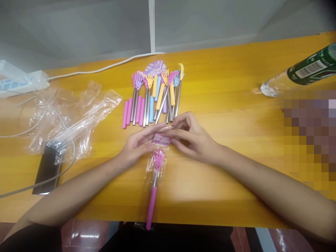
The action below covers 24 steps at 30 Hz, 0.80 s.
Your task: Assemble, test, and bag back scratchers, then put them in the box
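Observation:
A pink back scratcher (150, 206) with a hand-shaped head lies inside a clear plastic bag (143, 199), its handle end reaching the table's front edge. At the top of the bag sits a small purple printed card (161, 139). My left hand (136, 141) holds the bag's top end from the left, thumb below and fingers above. From the right, my right hand (194, 138) pinches the same end with bent fingers. Just beyond my hands lie several loose scratcher heads on metal rods (134, 105), with pink, blue, yellow and purple handles (138, 109).
Purple cards (156, 66) are piled behind the loose parts. On the left, clear plastic bags (76, 122) partly cover a dark phone (47, 168), with cables and a white power strip (23, 82) nearby. A green-labelled bottle (309, 68) is at the right.

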Motion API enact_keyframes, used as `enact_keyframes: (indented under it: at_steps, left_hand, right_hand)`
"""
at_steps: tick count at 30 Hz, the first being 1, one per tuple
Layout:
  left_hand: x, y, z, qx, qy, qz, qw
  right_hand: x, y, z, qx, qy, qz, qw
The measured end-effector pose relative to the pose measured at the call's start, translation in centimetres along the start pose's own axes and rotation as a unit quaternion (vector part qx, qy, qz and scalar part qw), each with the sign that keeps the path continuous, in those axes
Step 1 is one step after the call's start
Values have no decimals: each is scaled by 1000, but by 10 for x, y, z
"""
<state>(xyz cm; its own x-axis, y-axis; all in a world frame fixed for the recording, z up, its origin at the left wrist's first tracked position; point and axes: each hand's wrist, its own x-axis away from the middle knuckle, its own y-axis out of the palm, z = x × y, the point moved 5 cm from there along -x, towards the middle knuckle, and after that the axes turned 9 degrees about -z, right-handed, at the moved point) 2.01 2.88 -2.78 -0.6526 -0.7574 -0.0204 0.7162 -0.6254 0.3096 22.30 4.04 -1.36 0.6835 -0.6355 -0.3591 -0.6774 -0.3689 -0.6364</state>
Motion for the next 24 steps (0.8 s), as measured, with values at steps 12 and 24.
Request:
enact_keyframes:
  at_steps: [12, 24]
  left_hand:
    - [-6, 5, 2, -3, 4, 6, 1000]
    - [-2, -1, -16, -36, -83, 26, 996]
  right_hand:
    - [-2, 2, 28, -306, 174, 84, 932]
    - [-3, -9, 29, -303, 179, 144, 925]
